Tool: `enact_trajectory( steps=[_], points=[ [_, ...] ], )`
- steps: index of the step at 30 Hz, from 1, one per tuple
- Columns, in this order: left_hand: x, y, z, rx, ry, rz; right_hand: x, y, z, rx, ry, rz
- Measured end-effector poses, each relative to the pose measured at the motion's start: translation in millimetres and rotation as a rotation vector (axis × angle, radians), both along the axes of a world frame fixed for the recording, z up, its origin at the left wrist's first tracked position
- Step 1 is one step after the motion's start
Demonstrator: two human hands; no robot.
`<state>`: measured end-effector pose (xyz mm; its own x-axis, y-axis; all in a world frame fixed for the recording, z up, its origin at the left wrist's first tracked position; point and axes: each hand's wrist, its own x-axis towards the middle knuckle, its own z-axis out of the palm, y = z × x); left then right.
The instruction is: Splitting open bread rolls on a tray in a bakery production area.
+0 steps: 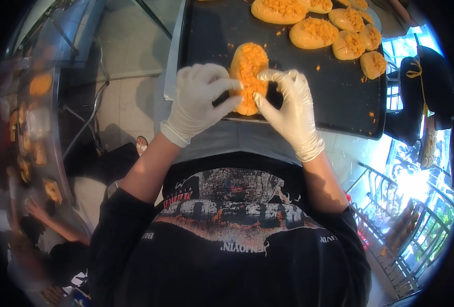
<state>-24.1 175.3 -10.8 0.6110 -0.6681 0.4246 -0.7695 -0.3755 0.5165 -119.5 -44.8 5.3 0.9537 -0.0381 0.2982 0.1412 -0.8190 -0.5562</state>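
An oval bread roll (251, 59) with crumbly orange topping along its top lies lengthwise near the front edge of a black baking tray (211, 30). From its left side, my left hand (196, 100), in a whitish glove, rests thumb and fingertips on the near half. My right hand (292, 105), gloved the same way, meets the right side with thumb and forefinger bent in a pinch. The roll sits between both sets of fingertips, partly covered by them. Loose orange crumbs dot the tray around it.
Several more topped rolls (314, 34) fill the tray's far right. At left runs a metal-edged counter (58, 138) with blurred baked goods, where another person's hand (37, 210) reaches in. A metal railing (385, 189) and a person in dark clothing (426, 87) are at right.
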Motion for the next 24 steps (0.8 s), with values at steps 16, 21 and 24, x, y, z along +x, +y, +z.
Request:
enact_trajectory(
  steps=[16,21,24],
  points=[
    [-6.7,-13.2,-2.1,-0.057,0.039,-0.022,-8.7,-5.6,-7.4,0.063,0.000,0.088],
    [-7.2,-8.4,0.1,-0.044,0.080,-0.047,-13.1,-11.7,0.8,0.037,0.020,0.115],
    [-9.3,-8.9,-0.7,-0.056,0.145,-0.013,-14.2,-10.4,-0.9,0.028,0.037,0.120]
  ],
)
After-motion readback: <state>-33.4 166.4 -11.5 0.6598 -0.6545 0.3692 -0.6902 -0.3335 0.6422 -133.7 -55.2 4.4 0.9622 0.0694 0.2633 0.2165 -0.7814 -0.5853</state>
